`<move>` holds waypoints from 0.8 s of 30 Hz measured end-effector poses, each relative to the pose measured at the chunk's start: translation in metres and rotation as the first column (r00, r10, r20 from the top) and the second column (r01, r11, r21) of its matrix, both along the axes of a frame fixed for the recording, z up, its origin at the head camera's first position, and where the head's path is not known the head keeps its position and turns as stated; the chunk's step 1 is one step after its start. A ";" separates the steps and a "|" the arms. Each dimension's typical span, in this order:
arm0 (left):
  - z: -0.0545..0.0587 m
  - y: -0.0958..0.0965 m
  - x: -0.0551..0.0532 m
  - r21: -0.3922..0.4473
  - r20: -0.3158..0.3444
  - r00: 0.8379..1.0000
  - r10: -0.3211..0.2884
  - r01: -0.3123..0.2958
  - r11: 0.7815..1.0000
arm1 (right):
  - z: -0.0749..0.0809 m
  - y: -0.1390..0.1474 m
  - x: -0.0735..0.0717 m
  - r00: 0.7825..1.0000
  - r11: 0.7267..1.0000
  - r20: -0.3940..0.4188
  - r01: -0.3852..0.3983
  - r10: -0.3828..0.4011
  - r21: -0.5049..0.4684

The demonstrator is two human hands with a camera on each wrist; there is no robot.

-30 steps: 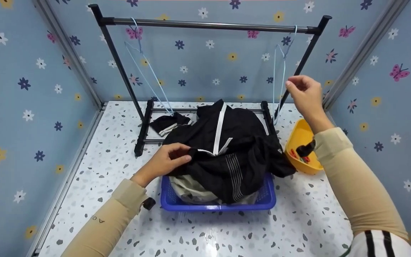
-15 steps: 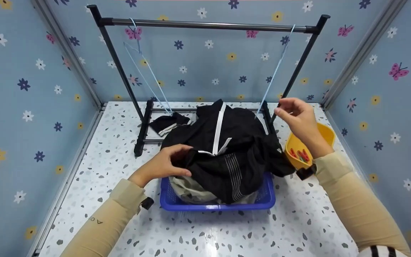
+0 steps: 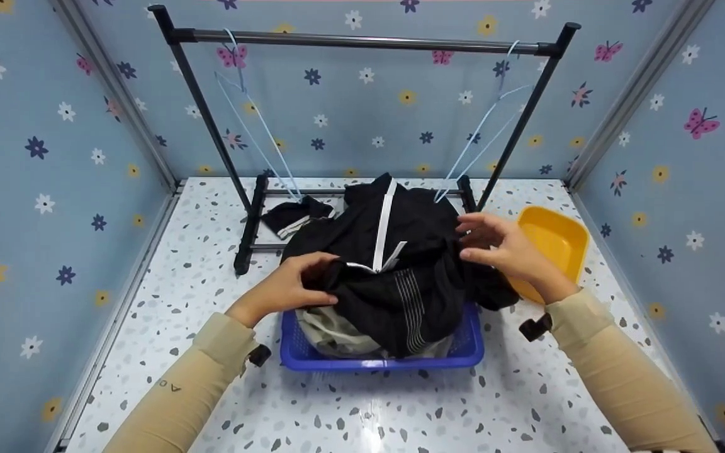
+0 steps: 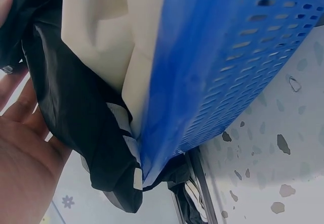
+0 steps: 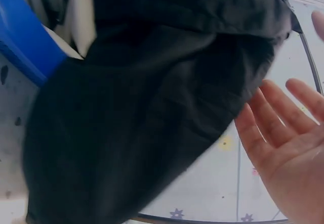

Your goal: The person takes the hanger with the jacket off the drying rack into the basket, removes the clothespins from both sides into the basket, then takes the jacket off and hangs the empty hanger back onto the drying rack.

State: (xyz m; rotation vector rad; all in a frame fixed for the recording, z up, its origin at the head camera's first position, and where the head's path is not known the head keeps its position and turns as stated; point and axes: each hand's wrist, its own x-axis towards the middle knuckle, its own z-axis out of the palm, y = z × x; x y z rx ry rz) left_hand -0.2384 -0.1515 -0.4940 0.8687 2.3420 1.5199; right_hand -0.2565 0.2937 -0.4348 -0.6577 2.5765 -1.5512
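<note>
A black zip-up jacket [image 3: 425, 220] with white zip trim is heaped over a blue basket [image 3: 381, 363], on top of a beige garment [image 3: 331, 333]. My left hand [image 3: 284, 286] is at the jacket's left edge, thumb spread from the fingers; in the left wrist view the fingers of the left hand [image 4: 25, 148] lie behind the black cloth. On the other side, my right hand [image 3: 510, 248] reaches to the jacket's right edge. The right wrist view shows the right hand [image 5: 288, 133] with fingers extended, tips right at the black fabric.
Behind the basket stands a black clothes rack [image 3: 362, 41]. Two light blue wire hangers hang from it, a left hanger [image 3: 272, 145] and a right hanger [image 3: 467, 151]. A yellow tub [image 3: 557, 239] is on the speckled floor at right, partly hidden by my right hand.
My right hand has come down from beside the right hanger to the jacket's right edge. The right hanger has swung round. My left thumb and fingers have spread apart at the jacket.
</note>
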 end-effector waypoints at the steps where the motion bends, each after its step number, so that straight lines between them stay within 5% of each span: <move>1: 0.000 0.000 0.000 -0.001 -0.001 1.000 0.005 -0.005 1.000 | -0.003 0.000 0.001 1.000 1.000 0.007 -0.022 0.022 0.007; 9: 0.003 0.005 -0.001 -0.026 -0.013 0.999 0.043 -0.044 0.999 | -0.020 -0.005 0.010 0.992 0.991 0.001 -0.129 0.129 0.036; 15: 0.002 0.004 0.000 -0.030 -0.018 0.998 0.058 -0.059 0.998 | -0.028 -0.016 0.018 0.992 0.989 -0.033 -0.114 0.118 0.099; 24: 0.002 0.006 0.000 -0.079 -0.112 0.988 0.105 -0.114 0.990 | -0.037 -0.034 0.024 0.960 0.990 -0.245 -0.133 0.138 0.036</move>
